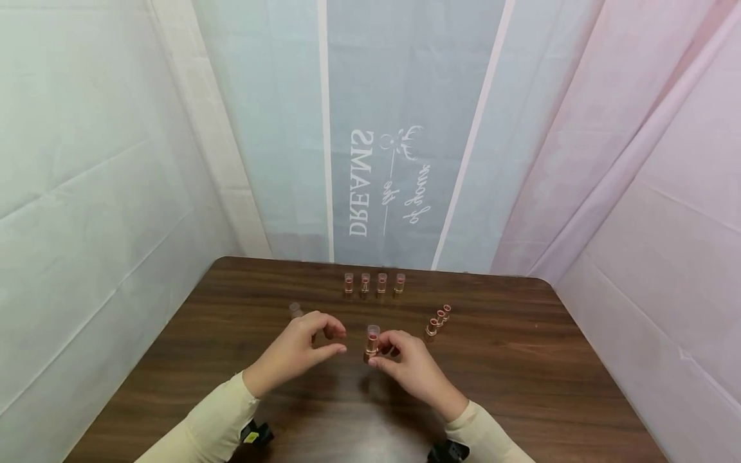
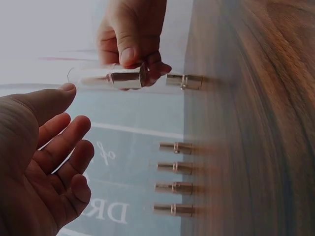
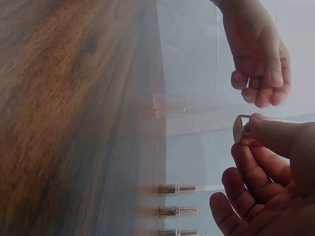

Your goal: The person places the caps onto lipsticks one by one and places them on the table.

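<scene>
My right hand [image 1: 413,366] pinches the gold base of a lipstick [image 1: 372,344] between thumb and fingers, holding it upright above the table. A clear cap sits over the top of this lipstick, as the left wrist view also shows. To its left is my left hand [image 1: 301,350], apart from the lipstick, with relaxed, slightly bent fingers and nothing between them. Past the left hand, a loose clear cap [image 1: 294,309] stands on the table, partly hidden in the head view; the right wrist view shows this clear cap [image 3: 170,104] whole.
Several capped lipsticks [image 1: 365,283] stand in a row near the far edge of the brown wooden table [image 1: 521,386]. At the right, three lipsticks without clear caps [image 1: 440,317] stand in a slanting line. Cloth curtains [image 1: 278,128] surround the table at back and sides.
</scene>
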A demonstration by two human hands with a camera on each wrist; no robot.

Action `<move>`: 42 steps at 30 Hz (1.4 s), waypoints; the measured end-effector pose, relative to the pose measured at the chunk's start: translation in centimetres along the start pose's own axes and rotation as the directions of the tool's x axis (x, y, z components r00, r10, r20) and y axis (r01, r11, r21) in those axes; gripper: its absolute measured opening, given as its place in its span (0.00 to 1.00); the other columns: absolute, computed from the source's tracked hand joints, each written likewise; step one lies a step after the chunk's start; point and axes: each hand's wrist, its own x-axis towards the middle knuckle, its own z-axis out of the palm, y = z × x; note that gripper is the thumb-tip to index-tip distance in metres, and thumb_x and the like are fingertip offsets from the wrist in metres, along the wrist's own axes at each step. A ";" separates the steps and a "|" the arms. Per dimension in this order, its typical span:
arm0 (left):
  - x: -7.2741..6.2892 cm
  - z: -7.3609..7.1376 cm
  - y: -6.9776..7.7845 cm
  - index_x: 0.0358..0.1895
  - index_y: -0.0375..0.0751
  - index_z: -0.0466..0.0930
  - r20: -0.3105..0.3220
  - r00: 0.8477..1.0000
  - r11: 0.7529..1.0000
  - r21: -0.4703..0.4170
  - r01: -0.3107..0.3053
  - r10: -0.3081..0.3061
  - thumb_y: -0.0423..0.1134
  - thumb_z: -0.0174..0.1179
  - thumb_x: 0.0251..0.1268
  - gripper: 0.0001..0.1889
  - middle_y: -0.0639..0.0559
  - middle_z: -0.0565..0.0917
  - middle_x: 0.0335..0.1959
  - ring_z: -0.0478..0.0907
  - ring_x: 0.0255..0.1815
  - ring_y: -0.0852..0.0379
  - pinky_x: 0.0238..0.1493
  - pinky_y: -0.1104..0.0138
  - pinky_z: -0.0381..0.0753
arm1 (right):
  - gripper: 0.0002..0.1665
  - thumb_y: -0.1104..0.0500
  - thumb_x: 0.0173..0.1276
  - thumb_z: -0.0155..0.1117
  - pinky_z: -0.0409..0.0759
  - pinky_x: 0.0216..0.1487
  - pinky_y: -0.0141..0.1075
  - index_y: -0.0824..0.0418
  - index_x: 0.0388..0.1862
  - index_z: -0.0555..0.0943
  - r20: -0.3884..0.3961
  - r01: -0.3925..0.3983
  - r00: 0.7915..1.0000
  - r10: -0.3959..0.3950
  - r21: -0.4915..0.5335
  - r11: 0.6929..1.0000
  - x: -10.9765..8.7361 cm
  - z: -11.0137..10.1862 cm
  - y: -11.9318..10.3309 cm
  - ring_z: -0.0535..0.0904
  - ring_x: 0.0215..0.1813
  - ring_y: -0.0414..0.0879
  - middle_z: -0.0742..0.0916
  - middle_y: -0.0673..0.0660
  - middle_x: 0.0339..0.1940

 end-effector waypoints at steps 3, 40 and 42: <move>-0.6 -0.3 -0.4 0.45 0.65 0.82 0.000 1.000 0.999 -0.009 0.031 -0.031 0.48 0.72 0.65 0.10 0.68 0.82 0.40 0.78 0.39 0.62 0.35 0.68 0.76 | 0.10 0.51 0.64 0.77 0.82 0.47 0.40 0.46 0.39 0.83 -0.005 -0.009 1.000 0.009 -0.020 1.000 -0.1 -0.1 0.2 0.80 0.43 0.41 0.83 0.40 0.36; -0.7 -3.2 -2.1 0.43 0.63 0.83 0.003 0.990 0.985 -0.096 0.142 -0.143 0.46 0.71 0.66 0.07 0.66 0.84 0.37 0.79 0.34 0.63 0.34 0.68 0.79 | 0.10 0.57 0.64 0.77 0.81 0.44 0.38 0.55 0.40 0.84 0.041 -0.183 0.981 0.192 -0.164 0.969 14.7 4.7 5.0 0.81 0.38 0.39 0.87 0.48 0.36; -0.8 -3.3 -2.1 0.43 0.63 0.83 0.005 0.989 0.985 -0.094 0.147 -0.147 0.46 0.71 0.66 0.07 0.66 0.84 0.37 0.79 0.34 0.63 0.34 0.68 0.79 | 0.10 0.57 0.64 0.78 0.81 0.44 0.38 0.56 0.40 0.85 0.045 -0.197 0.977 0.207 -0.163 0.967 14.8 4.9 5.2 0.81 0.37 0.40 0.87 0.49 0.35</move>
